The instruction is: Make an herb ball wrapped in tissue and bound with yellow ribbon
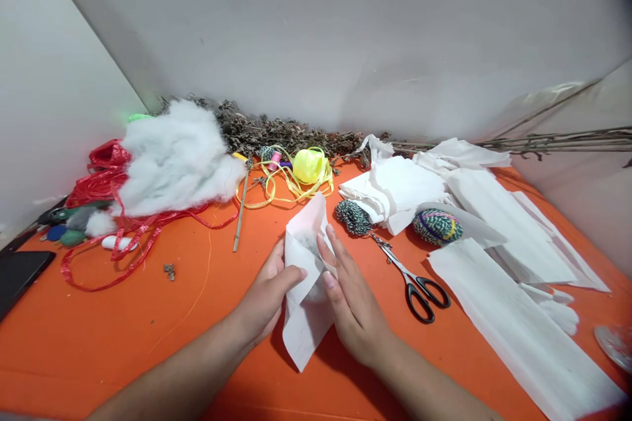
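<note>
Here, the left hand [264,289] and the right hand [353,296] gripped a folded white paper sheet [309,316] between them, above the near middle of the orange table [197,342]; its greyish contents were apparently soft. Black-handled metal scissors [412,279] lay right.

- Bright, fairly even light; source out of view.
- Soft shadows on orange tabletop [113,342].
- Faint sheen, right side of wall [345,33].
- Upper-right corner dark.
- Edges stretched, softer than centre.

Orange tabletop [197,342], red ribbon [106,177], yellow ribbon [309,168], green/wht speckled yarn [353,217], blk-handled scissors [419,299], wht sheets [523,335].
</note>
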`<state>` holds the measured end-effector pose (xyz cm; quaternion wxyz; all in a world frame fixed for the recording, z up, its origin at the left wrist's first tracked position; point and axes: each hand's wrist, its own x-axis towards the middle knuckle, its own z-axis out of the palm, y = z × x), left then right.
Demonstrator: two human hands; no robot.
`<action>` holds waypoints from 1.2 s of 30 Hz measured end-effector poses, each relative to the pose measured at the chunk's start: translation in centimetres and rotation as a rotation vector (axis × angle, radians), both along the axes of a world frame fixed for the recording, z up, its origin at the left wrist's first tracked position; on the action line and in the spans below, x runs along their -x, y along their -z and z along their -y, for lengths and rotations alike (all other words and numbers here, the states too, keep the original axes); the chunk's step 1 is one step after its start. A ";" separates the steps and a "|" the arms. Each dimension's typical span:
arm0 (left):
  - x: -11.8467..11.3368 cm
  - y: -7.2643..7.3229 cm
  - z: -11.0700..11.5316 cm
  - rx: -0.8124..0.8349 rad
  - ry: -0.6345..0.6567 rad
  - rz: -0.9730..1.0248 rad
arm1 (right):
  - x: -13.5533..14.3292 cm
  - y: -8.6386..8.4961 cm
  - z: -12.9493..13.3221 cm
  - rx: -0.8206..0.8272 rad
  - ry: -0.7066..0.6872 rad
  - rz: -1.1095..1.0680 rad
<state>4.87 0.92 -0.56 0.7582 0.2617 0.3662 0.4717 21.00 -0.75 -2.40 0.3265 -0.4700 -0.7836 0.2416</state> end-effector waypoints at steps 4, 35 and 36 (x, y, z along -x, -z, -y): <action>-0.1 -0.1 -0.2 -0.025 -0.042 -0.026 | -0.4 -0.3 -0.1 -0.064 0.105 -0.005; 0.0 0.4 -0.1 0.107 0.081 0.061 | -0.6 -0.8 0.2 -0.447 0.084 -0.047; 0.0 0.4 -0.1 0.125 0.061 0.072 | -0.6 -0.8 0.3 -0.444 0.072 -0.059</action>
